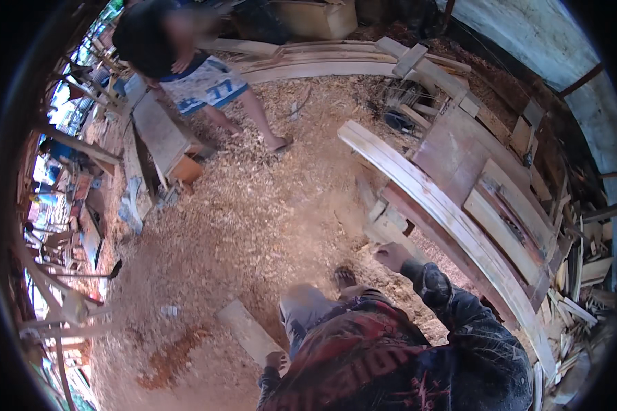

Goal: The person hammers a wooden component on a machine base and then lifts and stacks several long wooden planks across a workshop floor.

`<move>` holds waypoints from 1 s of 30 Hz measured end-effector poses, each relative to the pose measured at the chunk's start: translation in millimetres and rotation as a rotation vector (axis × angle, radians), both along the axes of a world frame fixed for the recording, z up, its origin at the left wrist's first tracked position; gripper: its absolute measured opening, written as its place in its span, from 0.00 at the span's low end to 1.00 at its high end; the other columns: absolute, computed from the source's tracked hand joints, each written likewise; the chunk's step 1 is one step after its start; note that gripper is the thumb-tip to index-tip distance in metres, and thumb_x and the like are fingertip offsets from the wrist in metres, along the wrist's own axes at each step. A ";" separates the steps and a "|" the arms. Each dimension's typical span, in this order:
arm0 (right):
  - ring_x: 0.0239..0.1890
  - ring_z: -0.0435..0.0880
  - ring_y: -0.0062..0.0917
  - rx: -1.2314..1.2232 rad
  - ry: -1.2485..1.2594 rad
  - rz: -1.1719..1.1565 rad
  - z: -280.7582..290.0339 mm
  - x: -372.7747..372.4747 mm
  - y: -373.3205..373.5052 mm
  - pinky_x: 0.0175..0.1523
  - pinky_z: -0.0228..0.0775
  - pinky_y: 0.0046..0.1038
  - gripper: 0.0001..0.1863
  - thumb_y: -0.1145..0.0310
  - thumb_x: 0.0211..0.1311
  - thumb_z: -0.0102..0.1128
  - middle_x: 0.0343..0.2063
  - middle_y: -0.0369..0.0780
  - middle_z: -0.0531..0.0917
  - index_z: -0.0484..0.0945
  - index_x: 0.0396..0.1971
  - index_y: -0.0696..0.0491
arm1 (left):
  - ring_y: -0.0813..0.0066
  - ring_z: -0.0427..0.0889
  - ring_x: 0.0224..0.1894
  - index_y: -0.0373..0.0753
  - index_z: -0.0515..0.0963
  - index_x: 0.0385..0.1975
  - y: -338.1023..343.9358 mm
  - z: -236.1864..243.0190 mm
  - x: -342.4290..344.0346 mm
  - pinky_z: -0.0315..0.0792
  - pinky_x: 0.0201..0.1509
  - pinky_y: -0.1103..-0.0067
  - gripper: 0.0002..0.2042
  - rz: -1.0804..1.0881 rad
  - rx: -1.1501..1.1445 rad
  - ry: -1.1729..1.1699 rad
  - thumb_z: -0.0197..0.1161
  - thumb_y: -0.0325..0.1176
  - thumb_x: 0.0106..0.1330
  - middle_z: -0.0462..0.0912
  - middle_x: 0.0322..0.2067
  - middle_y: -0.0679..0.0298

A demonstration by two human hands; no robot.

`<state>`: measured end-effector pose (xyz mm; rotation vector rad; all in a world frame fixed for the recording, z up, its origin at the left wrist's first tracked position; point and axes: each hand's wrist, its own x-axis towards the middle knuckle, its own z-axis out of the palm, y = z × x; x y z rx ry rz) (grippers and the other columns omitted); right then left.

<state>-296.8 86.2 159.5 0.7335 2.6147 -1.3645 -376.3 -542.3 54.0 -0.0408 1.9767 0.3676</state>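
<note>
My left hand is low beside my left leg, its fingers closed on the near end of a short, flat wooden board. The board slants away to the left above the shavings. My right hand is out in front on the right with its fingers curled together; whatever they may hold is too small to make out. Just beyond that hand are pale wooden pieces beside a workbench. A long pale timber runs along the bench, to the right of my right hand.
Wood shavings cover the ground. Another person in patterned shorts stands at the far left beside a low wooden bench. Long planks lie across the back. Panels and offcuts crowd the right side.
</note>
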 end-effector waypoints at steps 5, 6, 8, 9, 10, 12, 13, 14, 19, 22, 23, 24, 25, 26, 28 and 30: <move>0.24 0.82 0.30 -0.025 0.078 -0.143 22.6 -162.8 54.3 0.33 0.72 0.32 0.16 0.57 0.57 0.58 0.21 0.43 0.82 0.81 0.30 0.58 | 0.72 0.77 0.31 0.44 0.75 0.39 75.8 9.6 -188.2 0.71 0.31 0.73 0.12 0.151 0.204 0.055 0.57 0.43 0.63 0.78 0.32 0.65; 0.24 0.82 0.30 -0.024 0.073 -0.165 26.7 -189.3 65.3 0.33 0.72 0.32 0.16 0.57 0.57 0.58 0.21 0.43 0.82 0.81 0.30 0.58 | 0.63 0.79 0.34 0.42 0.78 0.38 97.9 6.4 -228.4 0.73 0.36 0.69 0.15 0.025 0.199 0.095 0.57 0.46 0.61 0.80 0.33 0.59; 0.23 0.82 0.29 -0.074 -0.034 -0.228 33.0 -239.8 85.8 0.33 0.72 0.31 0.17 0.57 0.57 0.58 0.21 0.43 0.83 0.82 0.30 0.57 | 0.53 0.82 0.38 0.40 0.80 0.36 142.3 1.2 -315.2 0.75 0.42 0.66 0.18 -0.135 0.197 0.124 0.57 0.48 0.58 0.82 0.33 0.52; 0.23 0.82 0.27 -0.111 -0.057 -0.261 31.1 -262.6 96.5 0.33 0.73 0.30 0.18 0.56 0.57 0.58 0.20 0.42 0.83 0.83 0.31 0.57 | 0.54 0.81 0.35 0.41 0.80 0.35 160.9 -5.0 -362.9 0.74 0.39 0.65 0.16 -0.296 0.183 0.166 0.58 0.46 0.58 0.82 0.32 0.53; 0.23 0.82 0.27 -0.113 -0.059 -0.294 29.8 -283.3 109.6 0.33 0.73 0.30 0.18 0.56 0.57 0.58 0.20 0.42 0.83 0.83 0.31 0.57 | 0.55 0.81 0.33 0.41 0.80 0.33 183.0 -13.8 -410.0 0.74 0.37 0.65 0.14 -0.460 0.172 0.205 0.58 0.44 0.58 0.81 0.30 0.54; 0.28 0.83 0.37 -0.233 -0.166 -0.438 34.2 -329.2 124.8 0.37 0.73 0.34 0.16 0.58 0.56 0.58 0.22 0.46 0.82 0.82 0.29 0.58 | 0.56 0.80 0.27 0.41 0.79 0.30 215.0 -25.0 -516.9 0.74 0.32 0.65 0.09 -0.804 0.138 0.281 0.59 0.40 0.58 0.81 0.27 0.56; 0.26 0.83 0.33 -0.245 -0.199 -0.505 30.7 -353.0 132.7 0.36 0.73 0.33 0.17 0.57 0.56 0.58 0.21 0.44 0.83 0.83 0.28 0.57 | 0.57 0.79 0.25 0.42 0.79 0.29 236.1 -32.5 -566.7 0.73 0.30 0.65 0.07 -0.965 0.124 0.329 0.60 0.38 0.58 0.80 0.25 0.57; 0.26 0.83 0.33 -0.257 -0.159 -0.502 37.8 -388.3 145.9 0.36 0.73 0.33 0.17 0.57 0.56 0.58 0.21 0.44 0.83 0.83 0.28 0.57 | 0.55 0.79 0.26 0.41 0.79 0.28 241.0 -39.0 -642.3 0.73 0.32 0.64 0.08 -0.967 0.254 0.323 0.61 0.38 0.56 0.80 0.26 0.56; 0.25 0.80 0.23 -0.453 -0.135 -0.790 71.5 -458.8 182.9 0.34 0.72 0.27 0.17 0.58 0.59 0.56 0.22 0.40 0.83 0.84 0.32 0.57 | 0.58 0.81 0.25 0.40 0.79 0.30 426.6 1.0 -907.4 0.75 0.30 0.69 0.07 -1.262 0.346 0.608 0.62 0.36 0.57 0.81 0.25 0.58; 0.25 0.80 0.24 -0.505 -0.128 -0.993 53.9 -483.9 206.9 0.36 0.71 0.28 0.17 0.59 0.59 0.56 0.21 0.41 0.83 0.83 0.30 0.58 | 0.67 0.79 0.21 0.40 0.77 0.29 582.2 36.2 -974.7 0.72 0.22 0.76 0.05 0.298 0.283 0.000 0.61 0.33 0.60 0.79 0.22 0.63; 0.22 0.77 0.20 -0.533 -0.088 -1.042 50.2 -497.4 217.1 0.31 0.69 0.24 0.17 0.58 0.60 0.56 0.20 0.38 0.81 0.83 0.31 0.58 | 0.71 0.78 0.20 0.39 0.77 0.29 624.4 42.2 -993.1 0.70 0.20 0.78 0.04 0.193 0.338 0.099 0.60 0.31 0.60 0.78 0.21 0.65; 0.19 0.74 0.16 -0.558 -0.047 -1.092 43.1 -509.2 227.3 0.27 0.66 0.21 0.18 0.57 0.62 0.55 0.19 0.35 0.80 0.83 0.32 0.57 | 0.76 0.76 0.20 0.39 0.76 0.28 665.9 45.9 -1006.8 0.69 0.18 0.81 0.03 0.086 0.397 0.194 0.59 0.30 0.60 0.77 0.21 0.67; 0.19 0.74 0.16 -0.550 -0.014 -1.134 30.8 -519.1 234.3 0.27 0.66 0.21 0.18 0.56 0.62 0.55 0.19 0.35 0.79 0.83 0.32 0.57 | 0.76 0.76 0.19 0.38 0.76 0.30 703.1 48.1 -1012.3 0.69 0.18 0.80 0.03 0.083 0.384 0.133 0.59 0.28 0.59 0.78 0.22 0.65; 0.20 0.74 0.15 -0.587 0.013 -1.176 15.3 -532.4 245.7 0.27 0.65 0.21 0.17 0.58 0.62 0.55 0.18 0.34 0.79 0.83 0.32 0.56 | 0.76 0.76 0.19 0.38 0.76 0.30 735.0 40.0 -1021.4 0.69 0.18 0.80 0.03 0.055 0.387 0.137 0.59 0.28 0.59 0.78 0.22 0.65; 0.20 0.73 0.15 -0.682 0.066 -1.194 -7.2 -562.9 285.7 0.27 0.64 0.21 0.15 0.59 0.62 0.55 0.17 0.34 0.78 0.83 0.31 0.56 | 0.77 0.76 0.20 0.37 0.78 0.30 780.8 6.3 -1053.7 0.69 0.19 0.81 0.04 -0.124 0.219 0.073 0.59 0.27 0.57 0.79 0.23 0.65; 0.24 0.78 0.24 -0.724 0.063 -1.298 -53.5 -580.7 321.5 0.33 0.69 0.30 0.18 0.56 0.59 0.56 0.18 0.40 0.80 0.81 0.26 0.58 | 0.76 0.76 0.20 0.37 0.80 0.29 837.7 -21.0 -1036.5 0.70 0.22 0.81 0.04 -0.370 0.269 0.095 0.60 0.27 0.55 0.80 0.23 0.65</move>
